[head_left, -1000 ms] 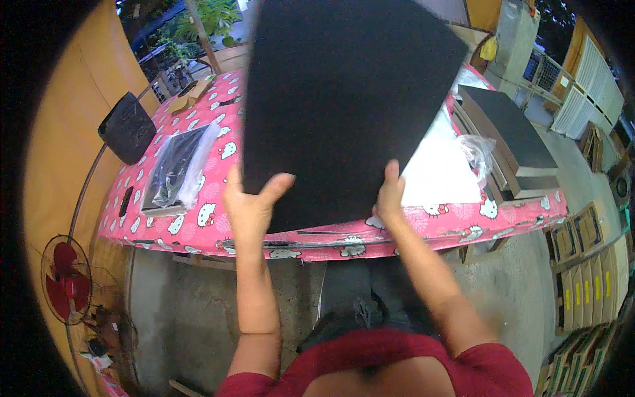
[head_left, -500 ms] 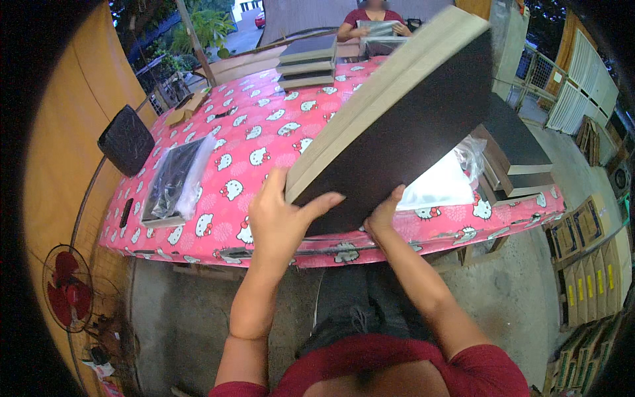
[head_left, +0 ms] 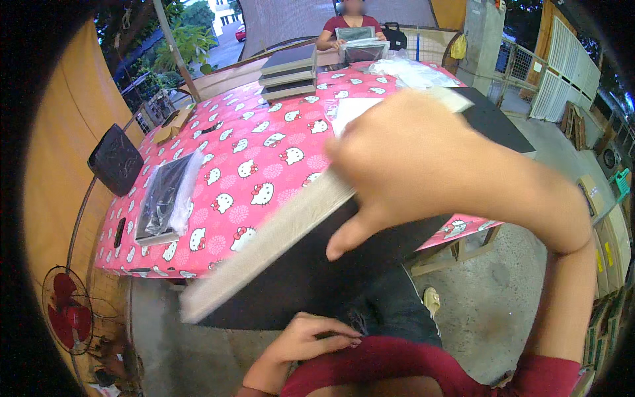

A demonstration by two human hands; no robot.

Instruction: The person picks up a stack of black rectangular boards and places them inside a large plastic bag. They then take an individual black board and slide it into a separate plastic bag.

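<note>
The right hand (head_left: 413,155) holds 1 panel (head_left: 297,281) — 3 panels (head_left: 289,71) stacked far off, 1 red fan (head_left: 71,311).

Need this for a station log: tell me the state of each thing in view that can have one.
Dark panel: tilted, gripped by the right hand
Left hand: loosely bent; contact with panel unclear
Wrapped panel: flat, in clear plastic
Far panels: stacked
Plastic sheets: loose, crumpled
Pink cloth: spread out
Fan: blades distinct, apparently not spinning
</note>
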